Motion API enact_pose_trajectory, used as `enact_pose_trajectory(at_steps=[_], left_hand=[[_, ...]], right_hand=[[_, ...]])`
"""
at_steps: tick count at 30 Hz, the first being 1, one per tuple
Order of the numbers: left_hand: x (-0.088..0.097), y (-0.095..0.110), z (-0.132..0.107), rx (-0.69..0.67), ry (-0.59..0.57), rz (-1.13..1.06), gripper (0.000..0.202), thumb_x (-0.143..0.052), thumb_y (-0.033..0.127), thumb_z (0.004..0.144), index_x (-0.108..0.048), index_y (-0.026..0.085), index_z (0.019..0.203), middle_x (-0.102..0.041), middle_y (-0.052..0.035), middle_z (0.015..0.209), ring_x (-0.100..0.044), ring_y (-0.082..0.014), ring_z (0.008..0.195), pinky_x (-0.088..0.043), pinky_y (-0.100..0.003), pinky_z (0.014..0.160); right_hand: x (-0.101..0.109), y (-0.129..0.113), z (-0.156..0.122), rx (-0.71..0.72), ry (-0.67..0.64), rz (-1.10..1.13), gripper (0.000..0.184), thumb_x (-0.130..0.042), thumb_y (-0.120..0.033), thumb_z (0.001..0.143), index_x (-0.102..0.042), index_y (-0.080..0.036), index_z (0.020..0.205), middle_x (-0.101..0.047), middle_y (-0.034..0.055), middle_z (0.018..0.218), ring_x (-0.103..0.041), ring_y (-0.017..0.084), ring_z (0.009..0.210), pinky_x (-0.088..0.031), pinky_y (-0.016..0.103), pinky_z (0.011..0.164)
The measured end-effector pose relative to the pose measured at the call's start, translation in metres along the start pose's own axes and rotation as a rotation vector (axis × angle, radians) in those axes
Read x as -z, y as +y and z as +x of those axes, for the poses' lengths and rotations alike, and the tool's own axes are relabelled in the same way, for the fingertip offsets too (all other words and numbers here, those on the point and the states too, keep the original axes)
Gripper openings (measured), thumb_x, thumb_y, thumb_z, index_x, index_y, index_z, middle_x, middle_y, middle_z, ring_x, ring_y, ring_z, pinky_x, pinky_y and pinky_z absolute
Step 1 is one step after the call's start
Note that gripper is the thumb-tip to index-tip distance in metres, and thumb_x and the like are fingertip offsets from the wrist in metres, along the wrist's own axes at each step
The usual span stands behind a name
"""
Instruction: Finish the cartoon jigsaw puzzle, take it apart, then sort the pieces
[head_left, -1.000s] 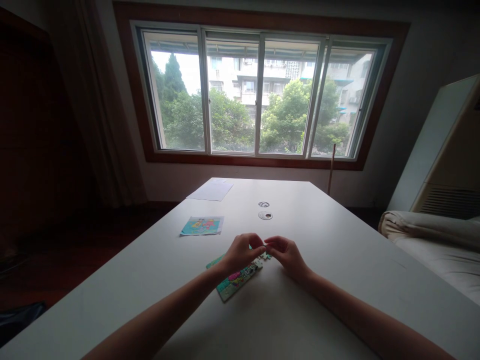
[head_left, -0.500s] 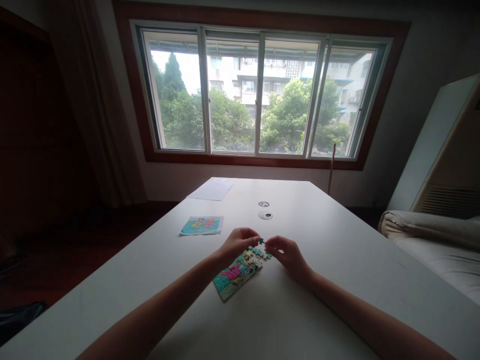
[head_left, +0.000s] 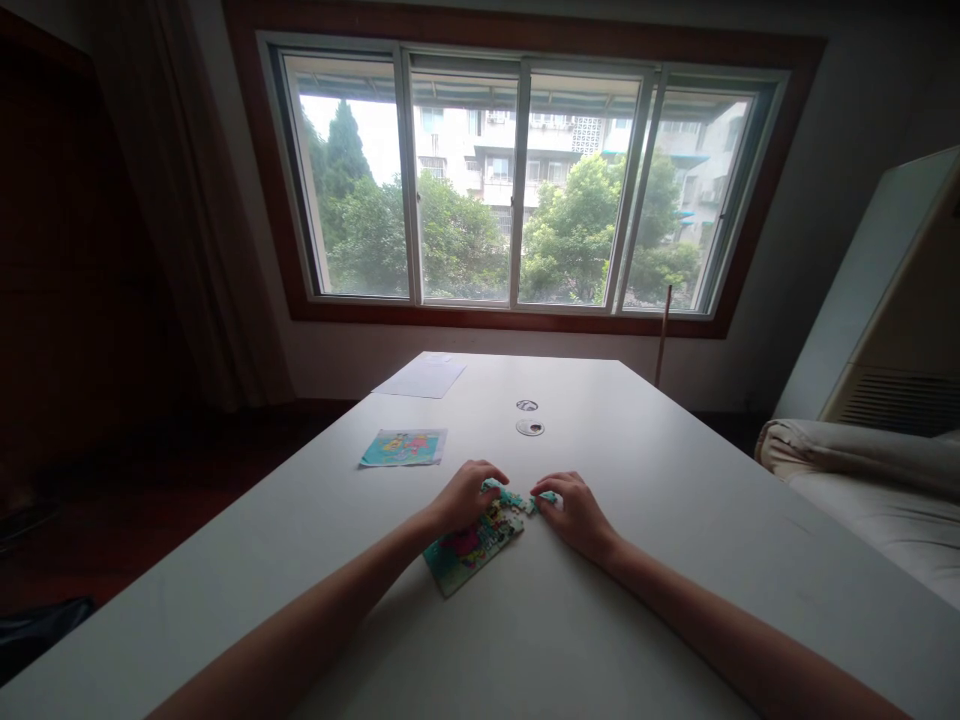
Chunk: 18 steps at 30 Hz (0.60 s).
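Note:
A small colourful jigsaw puzzle [head_left: 466, 552], teal and pink, lies on the white table [head_left: 570, 640] in front of me. My left hand [head_left: 463, 496] rests on its upper left part, fingers curled down on the pieces. My right hand [head_left: 574, 510] sits just right of the puzzle's far corner, fingers bent, with a teal puzzle piece [head_left: 547, 497] at its fingertips. Several loose teal pieces [head_left: 514, 497] lie between the two hands.
A printed colour picture sheet [head_left: 403, 447] lies further back on the left. A white paper [head_left: 421, 379] lies near the far edge. Two round cable holes [head_left: 529, 427] sit mid-table. A beige sofa [head_left: 862, 470] stands at the right, a large window [head_left: 517, 180] ahead.
Both hands have come down from a raised pinch above the puzzle onto the table. The left hand now lies on the puzzle, the right at its corner with a teal piece.

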<state>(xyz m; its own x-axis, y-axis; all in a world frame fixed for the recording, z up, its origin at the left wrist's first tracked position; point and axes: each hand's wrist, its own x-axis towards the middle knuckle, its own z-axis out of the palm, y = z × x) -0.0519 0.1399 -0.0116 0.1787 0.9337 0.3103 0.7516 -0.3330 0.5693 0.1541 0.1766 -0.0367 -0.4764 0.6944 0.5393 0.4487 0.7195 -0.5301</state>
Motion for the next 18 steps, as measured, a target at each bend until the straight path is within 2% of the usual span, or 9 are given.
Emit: enact_pose_trajectory(at_steps=[3, 7, 14, 18], left_hand=[[0.006, -0.004, 0.000, 0.018, -0.030, 0.105, 0.027, -0.053, 0.019, 0.069, -0.065, 0.017, 0.093, -0.060, -0.0085, 0.100, -0.051, -0.0233, 0.098, -0.036, -0.033, 0.089], [0.012, -0.006, 0.000, 0.072, -0.093, 0.197, 0.035, -0.058, 0.026, 0.065, -0.064, 0.012, 0.097, -0.059, -0.0122, 0.095, -0.055, -0.0254, 0.089, -0.041, -0.034, 0.081], [0.011, -0.003, 0.001, 0.094, -0.218, 0.220, 0.035, -0.062, 0.032, 0.061, -0.064, 0.016, 0.092, -0.060, -0.0066, 0.089, -0.056, -0.0212, 0.082, -0.043, -0.027, 0.072], [0.012, -0.001, 0.002, 0.104, -0.276, 0.202, 0.031, -0.061, 0.033, 0.062, -0.065, 0.017, 0.089, -0.061, -0.0041, 0.080, -0.057, -0.0182, 0.072, -0.043, -0.024, 0.062]], right_hand=[[-0.001, -0.005, -0.002, 0.037, -0.005, -0.013, 0.013, -0.056, -0.019, 0.074, -0.067, -0.022, 0.081, -0.064, 0.0034, 0.085, -0.051, 0.018, 0.087, -0.040, 0.031, 0.080], [-0.002, -0.014, -0.006, 0.072, -0.060, -0.027, 0.012, -0.058, -0.028, 0.075, -0.067, -0.025, 0.082, -0.062, 0.0033, 0.083, -0.050, 0.018, 0.084, -0.039, 0.030, 0.078], [-0.002, -0.018, -0.009, 0.047, -0.117, -0.094, 0.009, -0.056, -0.024, 0.075, -0.066, -0.023, 0.075, -0.062, 0.0021, 0.078, -0.050, 0.017, 0.079, -0.038, 0.029, 0.075], [-0.001, -0.014, -0.008, 0.021, -0.120, -0.121, 0.018, -0.056, -0.022, 0.074, -0.064, -0.023, 0.091, -0.061, 0.0029, 0.081, -0.050, 0.017, 0.081, -0.038, 0.030, 0.078]])
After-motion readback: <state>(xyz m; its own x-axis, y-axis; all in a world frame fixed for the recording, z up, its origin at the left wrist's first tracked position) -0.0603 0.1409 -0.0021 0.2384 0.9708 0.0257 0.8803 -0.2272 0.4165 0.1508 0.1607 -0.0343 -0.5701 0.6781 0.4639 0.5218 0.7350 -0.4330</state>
